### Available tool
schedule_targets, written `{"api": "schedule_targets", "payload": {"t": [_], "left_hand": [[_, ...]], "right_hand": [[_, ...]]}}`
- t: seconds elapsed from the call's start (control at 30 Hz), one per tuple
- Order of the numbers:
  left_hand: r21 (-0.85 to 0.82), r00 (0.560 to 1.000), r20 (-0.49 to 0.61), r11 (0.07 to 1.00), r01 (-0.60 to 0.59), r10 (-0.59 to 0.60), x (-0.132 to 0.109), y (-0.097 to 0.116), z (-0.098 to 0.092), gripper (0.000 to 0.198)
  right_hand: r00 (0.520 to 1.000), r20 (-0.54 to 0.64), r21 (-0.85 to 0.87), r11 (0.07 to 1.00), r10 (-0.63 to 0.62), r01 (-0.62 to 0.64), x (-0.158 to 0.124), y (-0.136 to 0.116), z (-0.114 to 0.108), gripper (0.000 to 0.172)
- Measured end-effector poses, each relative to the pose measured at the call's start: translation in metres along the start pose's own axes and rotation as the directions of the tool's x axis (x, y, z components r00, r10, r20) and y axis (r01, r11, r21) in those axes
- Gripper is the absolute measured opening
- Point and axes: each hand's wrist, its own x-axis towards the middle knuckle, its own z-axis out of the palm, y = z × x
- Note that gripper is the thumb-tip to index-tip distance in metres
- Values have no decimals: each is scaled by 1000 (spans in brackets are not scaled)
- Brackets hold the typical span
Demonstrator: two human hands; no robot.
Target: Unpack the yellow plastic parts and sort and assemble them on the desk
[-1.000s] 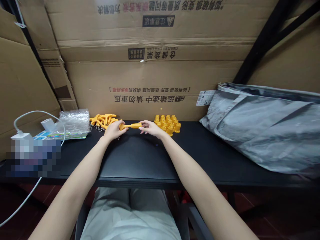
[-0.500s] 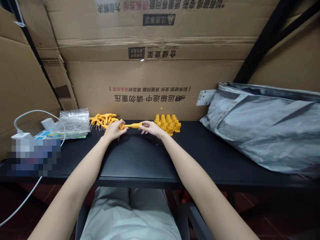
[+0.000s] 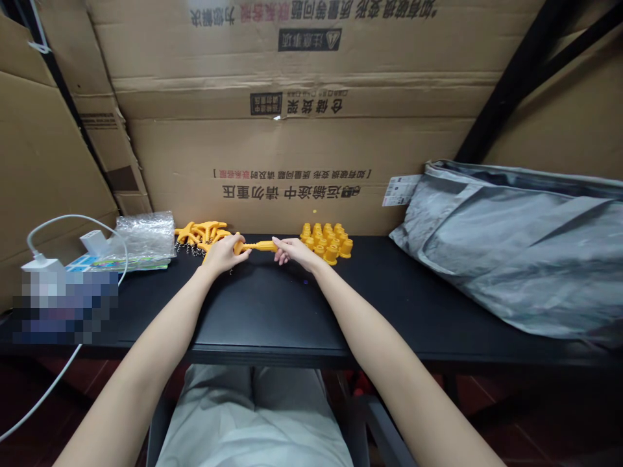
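Observation:
A yellow plastic corkscrew [image 3: 263, 246] lies level between my two hands, a little above the black tabletop. My left hand [image 3: 224, 253] is closed around its handle end, so most of the handle is hidden. On the other end, my right hand [image 3: 294, 251] pinches the thicker tip between thumb and fingers. The part between is thin near the left hand and wider toward the right. Behind my left hand is a pile of yellow corkscrew handles [image 3: 204, 228] with metal spirals. Yellow flanged cups [image 3: 331, 251] stand grouped just beyond my right hand.
Bubble wrap [image 3: 146, 235] lies on flat printed packets at the left, near a white charger [image 3: 45, 272] and its cable. A large grey bag [image 3: 511, 253] occupies the right side. Cardboard [image 3: 292, 143] walls the back of the black table [image 3: 272, 311].
My right fingers have closed more tightly around the corkscrew's tip, the hand shifting very slightly. My left hand has hardly moved.

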Motion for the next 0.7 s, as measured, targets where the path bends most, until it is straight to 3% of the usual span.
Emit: {"api": "schedule_targets", "payload": {"t": [0.23, 0.7], "left_hand": [[5, 1000, 3, 1000, 3, -3, 0, 2, 1, 27], [43, 1000, 18, 999, 1, -2, 0, -2, 4, 29]], "right_hand": [[993, -14, 82, 989, 121, -119, -4, -4, 6, 52], [960, -20, 252, 931, 279, -265, -6, -11, 12, 47]]}}
